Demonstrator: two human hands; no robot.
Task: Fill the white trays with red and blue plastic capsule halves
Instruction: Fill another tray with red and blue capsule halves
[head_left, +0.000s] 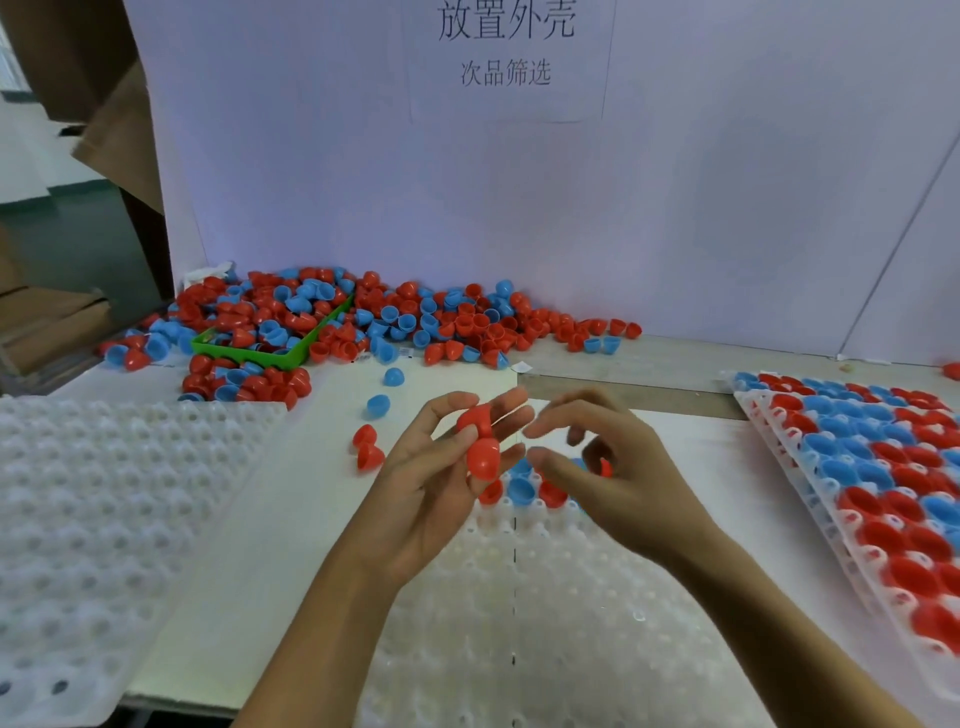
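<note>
Two red capsule halves (480, 441) pinched in left hand (436, 483), frame centre, above the mostly empty centre tray (519, 613). Right hand (608, 467) fingers loosely curled, holding nothing I can see. Full tray (878, 467) at right edge.

At twelve o'clock, a white paper sheet (506, 57) on the back wall (727, 182) carries large characters "放置外壳", partly cropped at the top, and smaller ones beneath, seemingly "次品筛选".

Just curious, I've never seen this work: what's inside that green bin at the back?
The green bin holds red and blue capsule halves, heaped over its rim. Its bottom is covered by the heap, so nothing else can be made out.
</note>
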